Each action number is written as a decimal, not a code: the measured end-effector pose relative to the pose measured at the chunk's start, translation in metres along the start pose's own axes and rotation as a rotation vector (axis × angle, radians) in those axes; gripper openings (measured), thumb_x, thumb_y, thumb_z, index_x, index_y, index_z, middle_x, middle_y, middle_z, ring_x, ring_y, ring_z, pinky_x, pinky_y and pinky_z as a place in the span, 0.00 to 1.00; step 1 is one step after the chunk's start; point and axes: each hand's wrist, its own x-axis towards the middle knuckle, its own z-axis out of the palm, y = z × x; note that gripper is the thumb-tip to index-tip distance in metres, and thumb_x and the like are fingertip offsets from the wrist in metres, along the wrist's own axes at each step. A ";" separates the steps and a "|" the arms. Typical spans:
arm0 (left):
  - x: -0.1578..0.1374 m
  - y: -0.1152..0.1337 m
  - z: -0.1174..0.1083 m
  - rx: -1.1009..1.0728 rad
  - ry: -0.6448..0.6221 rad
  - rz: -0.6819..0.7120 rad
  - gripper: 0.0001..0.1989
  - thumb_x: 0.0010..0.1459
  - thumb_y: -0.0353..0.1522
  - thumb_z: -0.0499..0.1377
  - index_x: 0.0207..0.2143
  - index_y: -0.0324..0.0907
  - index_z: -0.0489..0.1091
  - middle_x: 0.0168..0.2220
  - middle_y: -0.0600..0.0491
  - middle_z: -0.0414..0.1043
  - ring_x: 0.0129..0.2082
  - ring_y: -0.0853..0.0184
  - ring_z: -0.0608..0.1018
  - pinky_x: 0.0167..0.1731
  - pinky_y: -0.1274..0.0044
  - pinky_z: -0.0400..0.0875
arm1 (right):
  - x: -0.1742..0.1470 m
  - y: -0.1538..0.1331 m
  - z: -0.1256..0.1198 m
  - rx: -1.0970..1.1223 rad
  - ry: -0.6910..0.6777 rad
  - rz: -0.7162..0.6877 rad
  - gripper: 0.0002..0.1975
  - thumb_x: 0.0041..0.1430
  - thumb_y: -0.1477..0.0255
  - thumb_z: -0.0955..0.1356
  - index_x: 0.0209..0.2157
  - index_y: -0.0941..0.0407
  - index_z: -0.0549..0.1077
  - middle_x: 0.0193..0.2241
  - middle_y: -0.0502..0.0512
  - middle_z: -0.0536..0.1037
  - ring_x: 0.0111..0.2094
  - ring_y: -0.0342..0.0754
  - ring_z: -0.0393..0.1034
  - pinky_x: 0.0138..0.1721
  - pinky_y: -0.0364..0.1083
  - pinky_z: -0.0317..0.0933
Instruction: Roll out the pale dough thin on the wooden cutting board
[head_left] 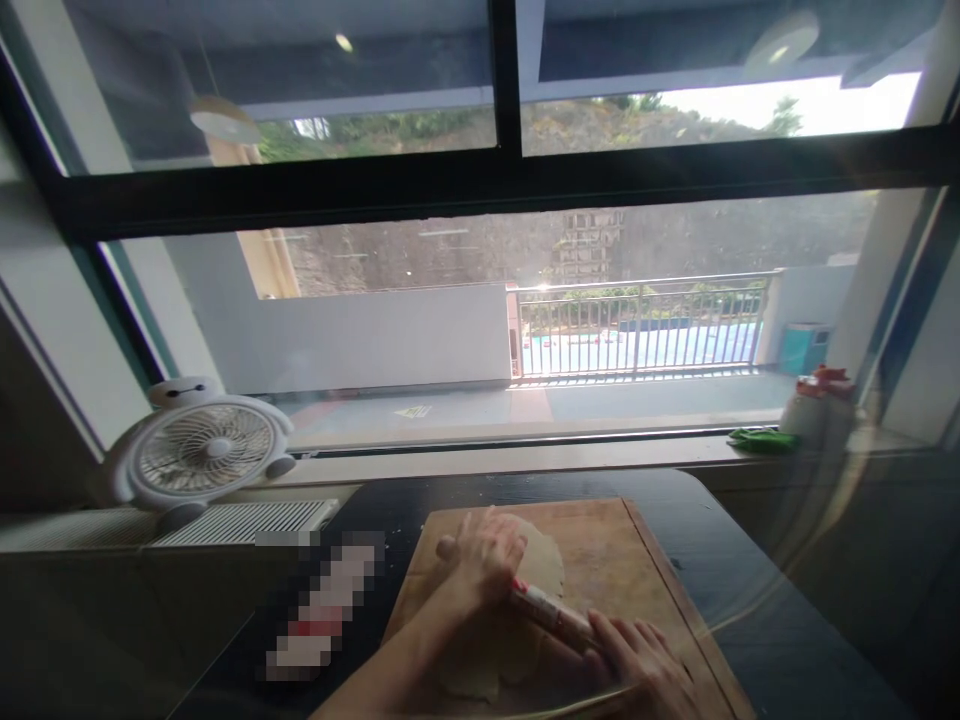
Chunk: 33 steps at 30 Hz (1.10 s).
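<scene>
A rolling pin (556, 616) with a printed red-and-white wrap lies slantwise across a thin, pale sheet of dough (546, 562). My left hand (489, 556) is closed over the pin's far left part, and its knobbed end sticks out past the hand. Nearer to me, my right hand (641, 660) rests over the other end with fingers bent round it. The dough spreads on both sides of the pin, partly hidden by my left forearm. Beneath it is a wooden board (600, 535).
The board lies on a dark table (679, 500) by a window. A blurred-out item (322, 610) lies left of the board. A white fan (217, 450) stands at the left, near the sill. White bottles (814, 410) and a green cloth-like item (761, 440) sit on the right sill.
</scene>
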 end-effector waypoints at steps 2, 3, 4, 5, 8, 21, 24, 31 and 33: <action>0.026 0.003 0.006 -0.017 -0.030 -0.027 0.25 0.61 0.44 0.38 0.52 0.48 0.65 0.56 0.53 0.64 0.59 0.59 0.58 0.57 0.59 0.47 | 0.004 0.006 0.003 -0.016 0.025 -0.010 0.13 0.61 0.67 0.59 0.45 0.53 0.67 0.32 0.49 0.76 0.30 0.43 0.71 0.36 0.42 0.61; 0.038 0.005 0.010 -0.029 -0.051 -0.039 0.26 0.61 0.45 0.37 0.53 0.48 0.64 0.56 0.52 0.63 0.60 0.58 0.57 0.57 0.57 0.47 | 0.007 0.010 0.003 -0.026 0.034 -0.006 0.13 0.62 0.67 0.59 0.44 0.53 0.67 0.31 0.49 0.76 0.30 0.43 0.71 0.35 0.41 0.61; 0.050 0.006 0.014 -0.043 -0.077 -0.050 0.27 0.61 0.46 0.36 0.53 0.48 0.63 0.57 0.51 0.62 0.60 0.57 0.57 0.56 0.55 0.47 | 0.009 0.013 0.004 -0.038 0.044 0.003 0.12 0.62 0.66 0.58 0.44 0.53 0.68 0.30 0.49 0.76 0.29 0.43 0.71 0.34 0.41 0.61; 0.060 0.007 0.018 -0.058 -0.104 -0.058 0.28 0.61 0.47 0.36 0.53 0.47 0.62 0.57 0.50 0.62 0.60 0.56 0.57 0.55 0.53 0.47 | 0.011 0.015 0.004 -0.048 0.054 0.011 0.13 0.62 0.66 0.57 0.43 0.53 0.68 0.30 0.49 0.76 0.29 0.43 0.71 0.33 0.41 0.61; 0.083 0.009 0.026 -0.098 -0.147 -0.059 0.30 0.60 0.48 0.36 0.51 0.43 0.65 0.55 0.44 0.64 0.58 0.54 0.59 0.53 0.54 0.49 | 0.014 0.021 0.006 -0.067 0.083 0.015 0.13 0.63 0.67 0.56 0.42 0.54 0.68 0.28 0.49 0.76 0.27 0.44 0.70 0.30 0.42 0.62; 0.001 -0.003 -0.002 -0.013 0.116 0.103 0.20 0.62 0.39 0.42 0.45 0.49 0.70 0.49 0.53 0.70 0.54 0.59 0.65 0.54 0.62 0.53 | 0.003 -0.002 -0.019 0.075 -0.023 -0.017 0.17 0.56 0.73 0.61 0.48 0.51 0.67 0.34 0.50 0.76 0.32 0.44 0.71 0.35 0.41 0.63; -0.027 -0.011 -0.007 0.038 0.091 0.132 0.20 0.62 0.40 0.41 0.51 0.51 0.66 0.56 0.55 0.63 0.58 0.59 0.61 0.58 0.60 0.46 | -0.003 -0.003 -0.016 0.095 -0.041 -0.030 0.17 0.57 0.72 0.61 0.48 0.50 0.67 0.35 0.48 0.76 0.33 0.44 0.70 0.37 0.41 0.62; 0.005 0.000 -0.001 0.038 0.006 0.070 0.24 0.62 0.44 0.39 0.53 0.51 0.64 0.57 0.55 0.62 0.60 0.58 0.57 0.58 0.58 0.46 | -0.006 0.010 0.000 0.079 -0.041 0.003 0.15 0.59 0.68 0.62 0.48 0.54 0.66 0.35 0.50 0.76 0.34 0.44 0.71 0.40 0.43 0.61; 0.031 0.006 0.006 0.007 -0.016 0.032 0.26 0.61 0.46 0.37 0.54 0.51 0.63 0.57 0.55 0.63 0.60 0.58 0.57 0.57 0.57 0.47 | -0.003 0.015 0.004 0.068 -0.046 0.050 0.14 0.60 0.67 0.61 0.47 0.53 0.67 0.34 0.50 0.76 0.34 0.45 0.70 0.38 0.43 0.61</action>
